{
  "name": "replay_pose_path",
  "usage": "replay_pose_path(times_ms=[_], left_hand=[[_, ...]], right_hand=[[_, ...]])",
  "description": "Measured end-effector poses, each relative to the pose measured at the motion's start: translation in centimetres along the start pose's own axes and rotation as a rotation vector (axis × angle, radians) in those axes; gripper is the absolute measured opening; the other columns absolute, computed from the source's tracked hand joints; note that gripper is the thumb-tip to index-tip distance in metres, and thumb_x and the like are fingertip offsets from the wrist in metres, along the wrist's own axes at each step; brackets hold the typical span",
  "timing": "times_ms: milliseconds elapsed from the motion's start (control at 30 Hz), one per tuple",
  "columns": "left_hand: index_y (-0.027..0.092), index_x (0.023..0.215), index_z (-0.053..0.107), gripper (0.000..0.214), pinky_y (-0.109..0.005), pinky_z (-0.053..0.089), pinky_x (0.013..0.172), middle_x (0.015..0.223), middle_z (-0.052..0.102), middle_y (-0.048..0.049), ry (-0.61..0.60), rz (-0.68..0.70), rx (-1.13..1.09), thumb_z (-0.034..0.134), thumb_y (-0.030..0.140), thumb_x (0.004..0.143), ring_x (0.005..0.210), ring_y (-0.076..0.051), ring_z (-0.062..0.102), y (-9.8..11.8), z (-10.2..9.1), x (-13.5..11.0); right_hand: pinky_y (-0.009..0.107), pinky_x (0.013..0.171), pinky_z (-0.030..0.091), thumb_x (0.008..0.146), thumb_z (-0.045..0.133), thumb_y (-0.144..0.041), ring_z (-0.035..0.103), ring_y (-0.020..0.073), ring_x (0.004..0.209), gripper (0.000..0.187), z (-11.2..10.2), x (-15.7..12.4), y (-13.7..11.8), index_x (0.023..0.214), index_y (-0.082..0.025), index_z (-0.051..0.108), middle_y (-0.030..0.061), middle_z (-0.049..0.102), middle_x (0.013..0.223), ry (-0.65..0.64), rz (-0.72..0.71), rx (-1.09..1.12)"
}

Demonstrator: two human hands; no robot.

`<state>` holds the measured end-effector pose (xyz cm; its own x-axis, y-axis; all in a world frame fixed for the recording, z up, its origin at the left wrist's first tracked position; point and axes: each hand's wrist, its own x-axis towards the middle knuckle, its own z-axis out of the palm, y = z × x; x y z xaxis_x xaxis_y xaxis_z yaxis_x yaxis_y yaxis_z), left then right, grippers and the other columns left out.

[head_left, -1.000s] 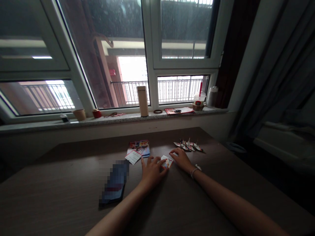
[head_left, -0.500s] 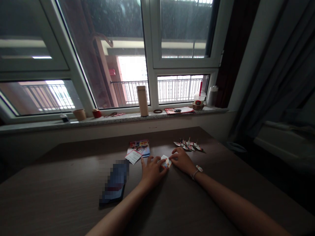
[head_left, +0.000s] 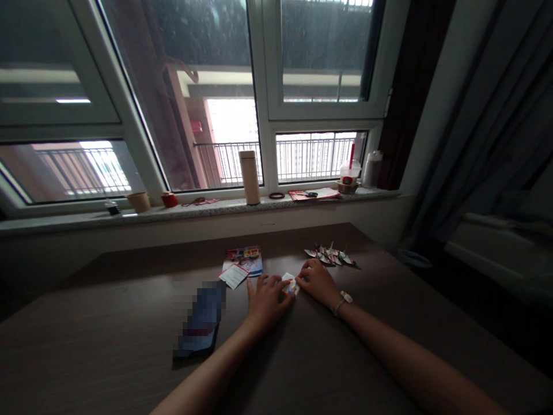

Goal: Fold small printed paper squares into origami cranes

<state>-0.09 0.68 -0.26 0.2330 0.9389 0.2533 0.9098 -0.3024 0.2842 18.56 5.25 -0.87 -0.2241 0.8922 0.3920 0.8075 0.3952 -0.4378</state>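
A small folded piece of printed paper (head_left: 290, 283) lies on the dark table, with white and coloured print showing between my hands. The fingers of my left hand (head_left: 268, 298) are bent over its left side and press it down at the near edge. At its right edge, my right hand (head_left: 317, 281) pinches the paper with fingers drawn together. A bracelet circles the right wrist. Just beyond the right hand sits a cluster of folded paper pieces (head_left: 332, 255). Left of the paper are a white square sheet with a red edge (head_left: 234, 276) and a stack of colourful printed sheets (head_left: 254, 266).
A phone-like dark object (head_left: 201, 323), partly pixelated, lies left of my left forearm. Along the windowsill (head_left: 207, 208) stand a tall beige flask (head_left: 249, 177), a paper cup (head_left: 139, 202), a red roll (head_left: 169, 199), a drink cup with straw (head_left: 349, 173) and a grey bottle (head_left: 372, 169).
Very little differs. My right hand has shifted slightly left at the paper's edge, while my left hand stays almost in place on it.
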Motion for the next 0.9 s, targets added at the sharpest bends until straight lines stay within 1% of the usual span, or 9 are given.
replay_pose_path(times_ms=[267,367,667,900], left_hand=[[0.043,0.122,0.063,0.038,-0.066,0.003,0.115,0.131,0.06,0.0,-0.016,-0.01,-0.007,0.052,0.053,0.087,0.134,-0.034,0.037,0.18,-0.28,-0.1],[0.042,0.122,0.063,0.038,-0.068,0.002,0.114,0.131,0.061,0.0,-0.014,-0.009,-0.013,0.053,0.053,0.087,0.133,-0.034,0.038,0.24,-0.28,-0.07],[0.041,0.12,0.064,0.037,-0.071,0.003,0.112,0.129,0.062,-0.0005,-0.006,0.009,-0.002,0.052,0.054,0.088,0.133,-0.034,0.039,0.04,-0.33,0.01],[0.04,0.121,0.063,0.037,-0.066,0.003,0.115,0.129,0.062,-0.001,0.013,0.027,0.009,0.051,0.054,0.089,0.133,-0.032,0.039,-0.05,-0.12,-0.06]], right_hand=[[0.034,0.093,0.037,0.082,0.066,-0.035,0.052,0.0233,0.106,0.016,0.22,0.12,-0.21,0.08,-0.023,0.076,0.0067,0.063,0.099,0.002,0.077,0.037],[0.033,0.094,0.037,0.082,0.065,-0.035,0.052,0.023,0.106,0.017,0.27,0.08,-0.17,0.08,-0.023,0.076,0.0065,0.063,0.098,0.002,0.095,0.048],[0.034,0.093,0.036,0.082,0.065,-0.034,0.051,0.0236,0.109,0.016,0.1,0.13,-0.59,0.082,-0.022,0.076,0.0068,0.063,0.101,-0.019,0.111,0.015],[0.035,0.093,0.037,0.081,0.066,-0.037,0.051,0.024,0.109,0.017,-0.37,0.18,-0.7,0.083,-0.026,0.077,0.0062,0.063,0.101,-0.041,0.135,0.023]])
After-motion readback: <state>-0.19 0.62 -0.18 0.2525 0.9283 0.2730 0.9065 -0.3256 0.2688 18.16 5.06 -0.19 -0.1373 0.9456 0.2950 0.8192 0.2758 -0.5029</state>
